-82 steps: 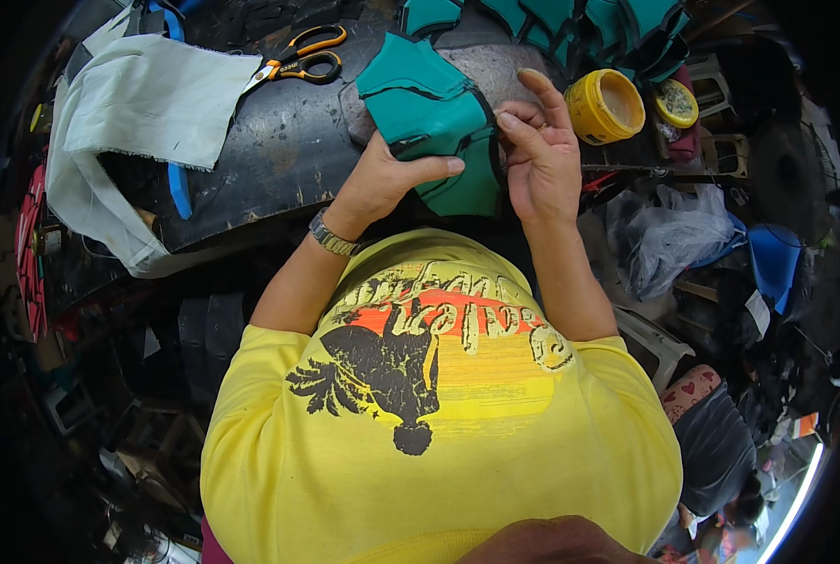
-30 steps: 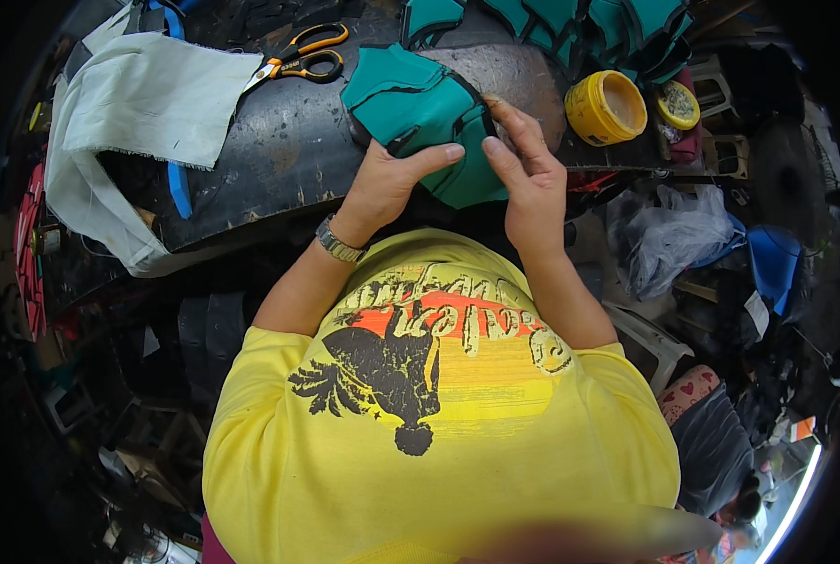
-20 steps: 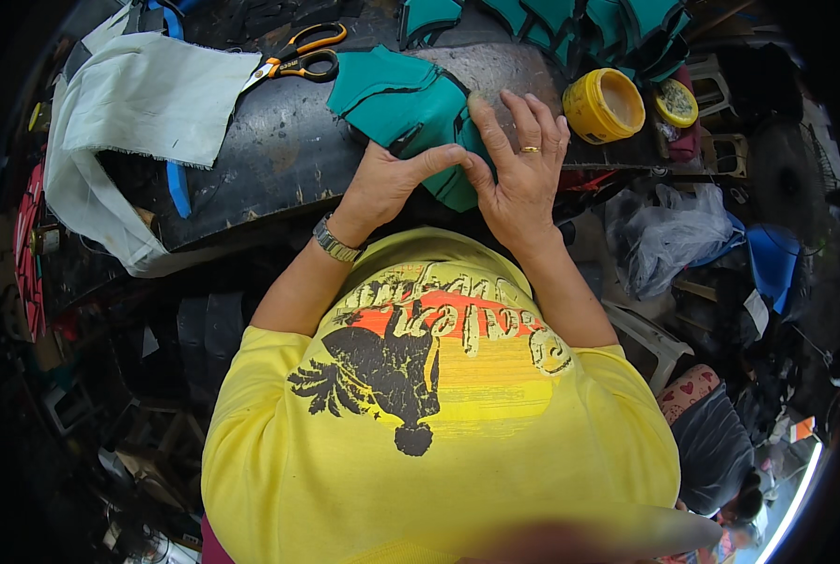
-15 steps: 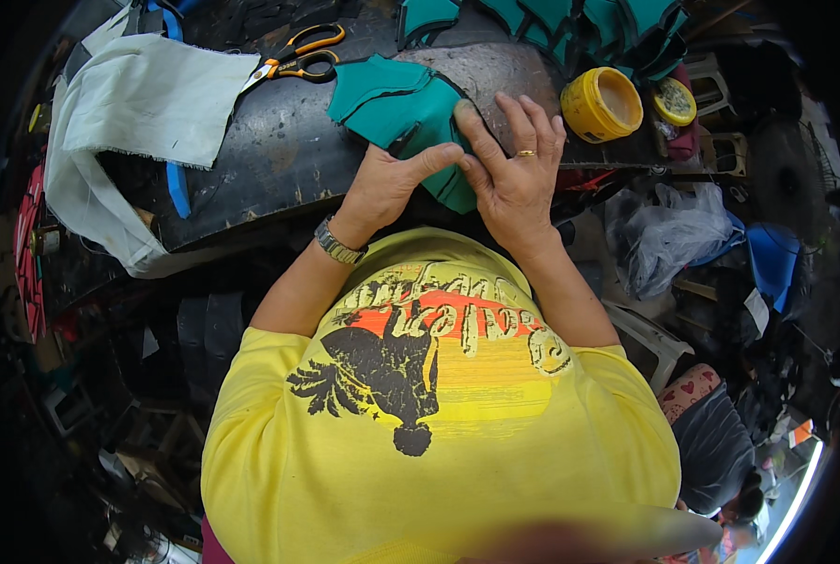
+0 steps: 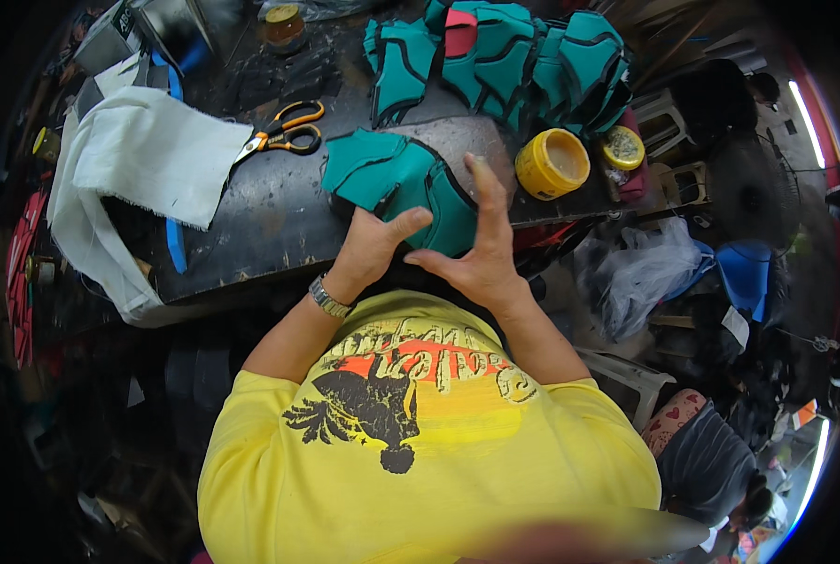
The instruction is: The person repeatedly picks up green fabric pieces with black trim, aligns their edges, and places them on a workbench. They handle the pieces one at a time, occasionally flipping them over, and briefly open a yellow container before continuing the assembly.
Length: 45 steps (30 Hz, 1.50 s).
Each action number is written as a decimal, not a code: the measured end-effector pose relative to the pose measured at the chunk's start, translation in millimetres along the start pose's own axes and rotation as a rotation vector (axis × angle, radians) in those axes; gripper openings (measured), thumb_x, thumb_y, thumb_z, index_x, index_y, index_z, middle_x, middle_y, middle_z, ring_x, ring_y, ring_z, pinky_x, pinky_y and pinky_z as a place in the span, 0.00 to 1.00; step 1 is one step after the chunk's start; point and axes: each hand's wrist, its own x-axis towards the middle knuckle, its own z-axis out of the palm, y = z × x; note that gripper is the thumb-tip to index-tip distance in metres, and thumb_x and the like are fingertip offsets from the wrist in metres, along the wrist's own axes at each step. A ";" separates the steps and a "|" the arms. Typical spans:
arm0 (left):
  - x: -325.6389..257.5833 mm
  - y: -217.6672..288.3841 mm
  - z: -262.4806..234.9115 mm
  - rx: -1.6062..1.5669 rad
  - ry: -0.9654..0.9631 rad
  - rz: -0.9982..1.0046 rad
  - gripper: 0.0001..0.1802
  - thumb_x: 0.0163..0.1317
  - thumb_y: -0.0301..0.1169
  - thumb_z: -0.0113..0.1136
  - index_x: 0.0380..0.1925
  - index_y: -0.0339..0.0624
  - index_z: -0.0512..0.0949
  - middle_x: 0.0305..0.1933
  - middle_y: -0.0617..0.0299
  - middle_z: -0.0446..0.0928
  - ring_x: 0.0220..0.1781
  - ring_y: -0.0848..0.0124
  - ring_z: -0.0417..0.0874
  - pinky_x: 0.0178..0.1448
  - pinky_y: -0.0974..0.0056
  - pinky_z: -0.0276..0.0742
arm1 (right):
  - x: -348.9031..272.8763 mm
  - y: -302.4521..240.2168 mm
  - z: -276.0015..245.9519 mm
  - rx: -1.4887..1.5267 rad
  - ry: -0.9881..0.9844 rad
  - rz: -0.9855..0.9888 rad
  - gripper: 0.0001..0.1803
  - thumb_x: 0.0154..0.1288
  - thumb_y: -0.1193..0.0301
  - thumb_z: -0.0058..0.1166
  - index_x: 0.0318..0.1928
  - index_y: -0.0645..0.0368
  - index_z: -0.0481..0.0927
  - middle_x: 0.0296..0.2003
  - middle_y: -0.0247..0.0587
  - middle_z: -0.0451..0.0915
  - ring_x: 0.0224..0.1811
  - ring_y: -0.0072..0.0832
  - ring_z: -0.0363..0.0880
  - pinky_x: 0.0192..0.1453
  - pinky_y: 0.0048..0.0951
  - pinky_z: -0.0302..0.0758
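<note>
Teal piece (image 5: 403, 183): one, at tabletop (image 5: 270, 224) near edge. Left hand (image 5: 367, 248): fingers clamped on it, thumb uppermost. Right hand (image 5: 482, 263): fingers apart, about its right side. Risks: piece slipping, should left thumb slacken; open tub (image 5: 533, 169) spilling, if right hand knocks it.

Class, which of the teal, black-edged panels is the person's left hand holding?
The teal, black-edged panel nearest the person, gripped by the left hand; the other teal panels lie grouped farther back on the black workbench.
</note>
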 end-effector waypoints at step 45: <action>17.0 31.8 -47.0 1.344 -0.052 0.451 0.22 0.60 0.37 0.69 0.53 0.41 0.81 0.58 0.52 0.76 0.62 0.52 0.74 0.67 0.53 0.69 | 71.1 72.4 16.9 -0.271 -0.003 0.020 0.50 0.57 0.65 0.68 0.76 0.59 0.56 0.68 0.54 0.66 0.72 0.49 0.62 0.74 0.49 0.57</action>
